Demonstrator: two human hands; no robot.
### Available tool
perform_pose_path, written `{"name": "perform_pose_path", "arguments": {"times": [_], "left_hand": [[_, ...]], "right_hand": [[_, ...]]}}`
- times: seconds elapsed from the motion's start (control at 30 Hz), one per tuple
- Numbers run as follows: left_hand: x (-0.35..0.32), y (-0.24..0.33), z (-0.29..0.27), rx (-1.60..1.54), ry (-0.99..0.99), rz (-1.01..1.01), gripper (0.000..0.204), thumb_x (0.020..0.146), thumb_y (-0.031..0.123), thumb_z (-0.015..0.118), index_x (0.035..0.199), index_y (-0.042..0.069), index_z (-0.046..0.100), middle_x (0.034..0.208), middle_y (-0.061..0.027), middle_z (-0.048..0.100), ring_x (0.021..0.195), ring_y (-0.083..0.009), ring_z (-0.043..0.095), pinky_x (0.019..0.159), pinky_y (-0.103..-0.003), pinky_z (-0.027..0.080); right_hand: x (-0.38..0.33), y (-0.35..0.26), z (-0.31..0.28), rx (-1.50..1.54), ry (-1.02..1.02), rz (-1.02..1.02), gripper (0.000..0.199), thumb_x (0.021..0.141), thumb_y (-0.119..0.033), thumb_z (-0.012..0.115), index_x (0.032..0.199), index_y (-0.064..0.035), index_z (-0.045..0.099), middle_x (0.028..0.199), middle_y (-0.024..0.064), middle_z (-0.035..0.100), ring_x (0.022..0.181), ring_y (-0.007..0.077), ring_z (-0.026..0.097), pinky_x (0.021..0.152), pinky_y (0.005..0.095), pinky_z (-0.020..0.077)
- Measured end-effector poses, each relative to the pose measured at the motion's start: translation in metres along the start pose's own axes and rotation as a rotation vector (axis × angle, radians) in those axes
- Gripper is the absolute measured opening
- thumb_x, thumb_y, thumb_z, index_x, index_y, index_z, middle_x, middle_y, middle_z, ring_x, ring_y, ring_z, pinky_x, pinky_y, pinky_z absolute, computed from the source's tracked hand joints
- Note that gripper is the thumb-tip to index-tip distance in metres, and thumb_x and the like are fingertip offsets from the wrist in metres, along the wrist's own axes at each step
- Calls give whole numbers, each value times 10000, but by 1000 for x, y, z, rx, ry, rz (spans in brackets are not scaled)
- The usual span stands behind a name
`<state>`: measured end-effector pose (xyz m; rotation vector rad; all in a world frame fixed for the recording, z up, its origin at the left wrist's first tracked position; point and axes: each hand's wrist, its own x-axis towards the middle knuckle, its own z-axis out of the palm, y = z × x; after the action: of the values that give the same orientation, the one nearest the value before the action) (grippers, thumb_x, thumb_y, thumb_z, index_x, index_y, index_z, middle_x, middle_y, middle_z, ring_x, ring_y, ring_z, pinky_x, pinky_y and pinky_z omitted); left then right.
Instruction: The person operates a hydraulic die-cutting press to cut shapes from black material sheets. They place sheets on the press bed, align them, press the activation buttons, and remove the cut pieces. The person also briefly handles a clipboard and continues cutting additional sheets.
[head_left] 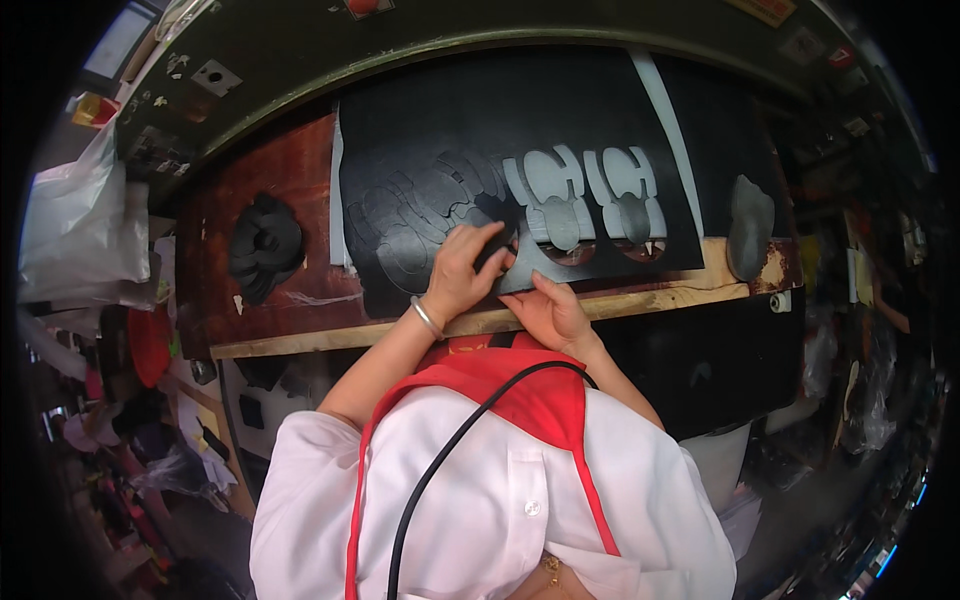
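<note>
A large black sheet (450, 110) lies on the bench, with cut outlines of curved pieces (405, 215) still seated in its left part. In its right part, two groups of shaped openings (630, 200) show a pale surface beneath. My left hand (462, 270), with a bangle on the wrist, has its fingers closed on a dark cut piece (492, 210) beside the openings. Its fingertips partly hide that piece. Near the sheet's front edge is my right hand (552, 312), thumb on top of the sheet and fingers curled beneath the edge, pinching it.
A stack of black cut pieces (265, 245) sits on the reddish-brown bench top (300, 170) at left. Another dark rounded piece (750, 228) rests at right. A wooden strip (690, 298) runs along the front edge. A green metal beam (300, 85) spans the back. Plastic bags (85, 220) hang at far left.
</note>
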<state>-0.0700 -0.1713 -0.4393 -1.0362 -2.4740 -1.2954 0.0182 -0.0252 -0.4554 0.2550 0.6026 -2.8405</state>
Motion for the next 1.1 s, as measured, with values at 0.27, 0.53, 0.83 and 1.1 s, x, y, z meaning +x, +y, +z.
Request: {"name": "perform_pose_path", "arguments": {"times": [0.27, 0.53, 0.83, 1.1], "left_hand": [[38, -31, -19, -233, -131, -541, 320, 959, 255, 547, 980, -54, 625, 808, -90, 678, 731, -131, 633, 643, -267, 510], [114, -89, -119, -926, 449, -540, 288, 960, 252, 567, 886, -23, 528, 745, -147, 617, 560, -192, 608, 504, -315, 531], [159, -73, -290, -544, 571, -220, 315, 917, 310, 644, 841, 10, 587, 734, -95, 619, 534, -86, 450, 495, -234, 359], [-16, -33, -102, 68, 4, 207, 279, 739, 125, 760, 961, 4, 643, 828, -136, 652, 750, -305, 647, 684, -341, 515]], "right_hand": [[30, 7, 30, -87, 40, -147, 548, 1036, -377, 192, 1465, -36, 209, 1482, 221, 300, 1376, 361, 302, 1134, 455, 241], [20, 8, 0, -189, 165, -176, 572, 1035, -406, 212, 1458, -21, 237, 1481, 203, 318, 1368, 327, 329, 1139, 428, 234], [6, 16, -8, -218, 284, -43, 452, 1007, -289, 426, 1334, 23, 408, 1355, 190, 462, 1278, 321, 433, 1066, 449, 344], [26, 51, 27, -30, -46, 256, 321, 948, -95, 543, 1253, -10, 491, 1241, 118, 545, 1185, 207, 498, 1044, 440, 385]]}}
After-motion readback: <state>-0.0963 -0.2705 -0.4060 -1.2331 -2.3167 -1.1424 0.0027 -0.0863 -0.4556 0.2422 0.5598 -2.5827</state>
